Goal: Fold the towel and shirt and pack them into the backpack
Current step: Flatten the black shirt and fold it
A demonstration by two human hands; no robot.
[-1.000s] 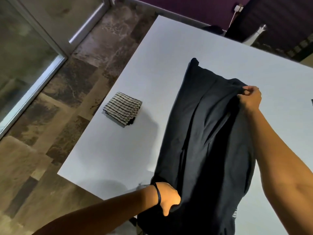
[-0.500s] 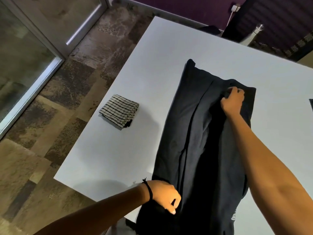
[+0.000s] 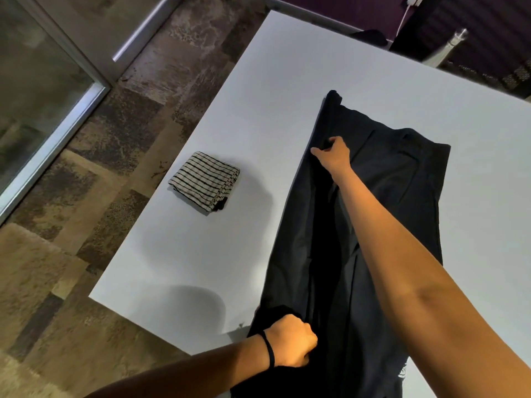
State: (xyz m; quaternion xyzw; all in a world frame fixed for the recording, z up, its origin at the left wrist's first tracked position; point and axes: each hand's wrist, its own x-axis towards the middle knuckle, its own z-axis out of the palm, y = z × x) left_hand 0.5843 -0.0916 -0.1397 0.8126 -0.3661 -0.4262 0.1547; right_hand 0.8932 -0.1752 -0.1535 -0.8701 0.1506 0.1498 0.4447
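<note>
A black shirt (image 3: 402, 191) lies lengthwise on the white table (image 3: 287, 81), its near end hanging over the front edge. My right hand (image 3: 333, 155) reaches across it and pinches the cloth at the shirt's far left edge. Down at the table's front edge my left hand (image 3: 290, 341) grips the shirt's near left part in a fist. A striped towel (image 3: 205, 183), folded into a small square, sits on the table to the left of the shirt. No backpack is in view.
The table's left edge runs diagonally beside a mottled brown floor (image 3: 86, 196) with a glass door frame (image 3: 51, 145) beyond it. Dark furniture and a white cable (image 3: 402, 15) stand past the table's far edge.
My right hand has carried the shirt's far right side leftward, from the right edge across the middle to the left edge. My left hand stays gripping the near end.
</note>
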